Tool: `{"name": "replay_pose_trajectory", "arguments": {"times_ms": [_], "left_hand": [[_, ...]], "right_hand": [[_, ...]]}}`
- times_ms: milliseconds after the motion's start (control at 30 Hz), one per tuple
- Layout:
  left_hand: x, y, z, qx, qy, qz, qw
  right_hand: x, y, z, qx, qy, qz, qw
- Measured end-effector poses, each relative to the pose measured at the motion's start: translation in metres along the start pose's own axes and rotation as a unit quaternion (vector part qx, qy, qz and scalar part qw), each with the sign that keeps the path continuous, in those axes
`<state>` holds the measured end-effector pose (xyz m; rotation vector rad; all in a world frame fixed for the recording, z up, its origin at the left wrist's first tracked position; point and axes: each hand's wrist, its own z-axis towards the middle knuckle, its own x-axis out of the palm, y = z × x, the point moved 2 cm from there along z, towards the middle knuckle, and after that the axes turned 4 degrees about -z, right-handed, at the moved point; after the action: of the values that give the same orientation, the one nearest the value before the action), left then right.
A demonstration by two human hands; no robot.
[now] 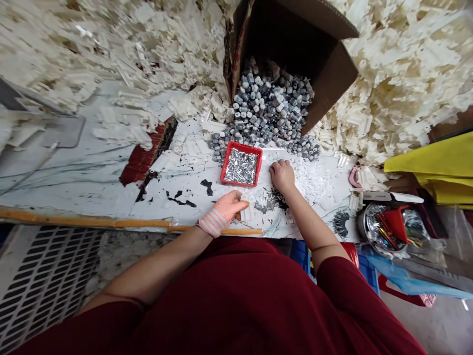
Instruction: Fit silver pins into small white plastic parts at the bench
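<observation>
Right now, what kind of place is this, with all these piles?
It looks like a workshop or factory. Heaps of white plastic parts surround a brown cardboard box spilling grey metal fittings, and a red plastic tray holds silver metal pins.

A brown cardboard box lies open on its side, spilling grey metal fittings across the counter. A yellow sheet hangs at right above a round metal tin holding a red scoop. A grey slotted mat covers the floor at left.
</observation>
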<state>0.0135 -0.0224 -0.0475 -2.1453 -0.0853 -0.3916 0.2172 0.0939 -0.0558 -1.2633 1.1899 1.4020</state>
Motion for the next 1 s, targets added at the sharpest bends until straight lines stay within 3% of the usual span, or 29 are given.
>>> {"name": "replay_pose_trajectory", "arguments": {"times_ms": [67, 133, 233, 300, 433, 800, 1000], "left_hand": [[-0.002, 0.002, 0.002, 0.0, 0.0, 0.005, 1.0], [-0.003, 0.005, 0.004, 0.005, -0.006, 0.02, 1.0], [-0.003, 0.007, 0.008, 0.017, -0.01, 0.052, 0.998], [-0.002, 0.007, 0.008, 0.022, -0.008, 0.061, 0.998], [0.0, 0.001, 0.003, 0.027, 0.001, 0.075, 0.997], [0.005, -0.004, -0.001, 0.016, 0.015, 0.077, 0.997], [0.01, -0.012, -0.006, -0.002, 0.025, 0.031, 0.999]], "right_hand": [[-0.001, 0.002, -0.006, 0.006, -0.016, 0.032, 0.999], [-0.006, 0.007, -0.02, 0.023, -0.023, 0.144, 0.989], [-0.017, 0.025, -0.049, -0.002, 0.05, 0.366, 0.929], [-0.024, 0.041, -0.067, -0.036, 0.11, 0.424, 0.898], [-0.033, 0.059, -0.083, -0.041, 0.126, 0.4, 0.907], [-0.036, 0.064, -0.09, -0.011, 0.106, 0.376, 0.92], [-0.033, 0.065, -0.094, 0.028, 0.091, 0.448, 0.889]]}}
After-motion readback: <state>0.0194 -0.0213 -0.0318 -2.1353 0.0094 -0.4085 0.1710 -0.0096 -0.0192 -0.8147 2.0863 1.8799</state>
